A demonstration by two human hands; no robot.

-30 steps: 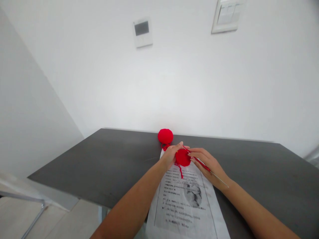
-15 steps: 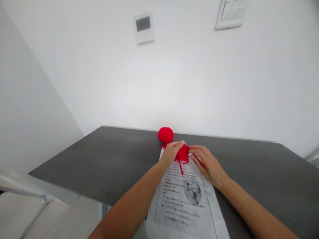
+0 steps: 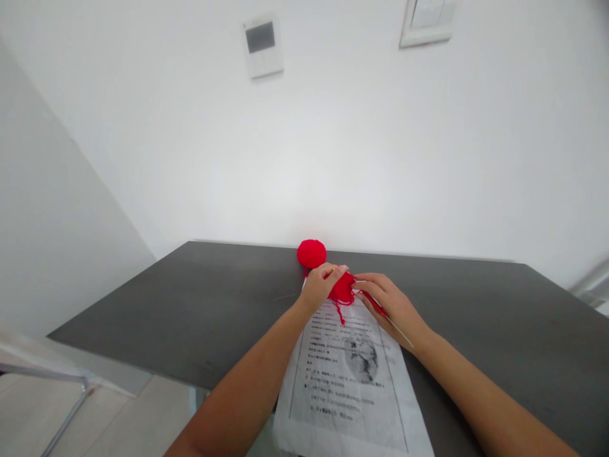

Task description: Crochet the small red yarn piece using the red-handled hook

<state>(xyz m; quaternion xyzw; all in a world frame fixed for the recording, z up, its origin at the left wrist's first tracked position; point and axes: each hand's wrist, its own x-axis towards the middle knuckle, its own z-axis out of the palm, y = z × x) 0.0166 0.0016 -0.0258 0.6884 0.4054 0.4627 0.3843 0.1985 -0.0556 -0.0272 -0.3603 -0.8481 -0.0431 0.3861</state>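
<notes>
left hand point(image 3: 320, 287): pinched on red crochet piece point(image 3: 343, 287) | right hand point(image 3: 390, 304): closed around crochet hook point(image 3: 386, 315), touching piece

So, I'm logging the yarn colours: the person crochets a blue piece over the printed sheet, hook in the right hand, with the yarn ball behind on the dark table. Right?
Not quite: the crochet piece is red, not blue, as the head view shows. The rest holds: it is held over the printed sheet, hook in the right hand, left hand gripping the piece, the red yarn ball behind on the dark table.

The printed sheet point(image 3: 349, 374) is running off the frame at 6 o'clock, its text too small to read; the left hand point(image 3: 322, 287) is hiding part of the red crochet piece point(image 3: 343, 289).
</notes>
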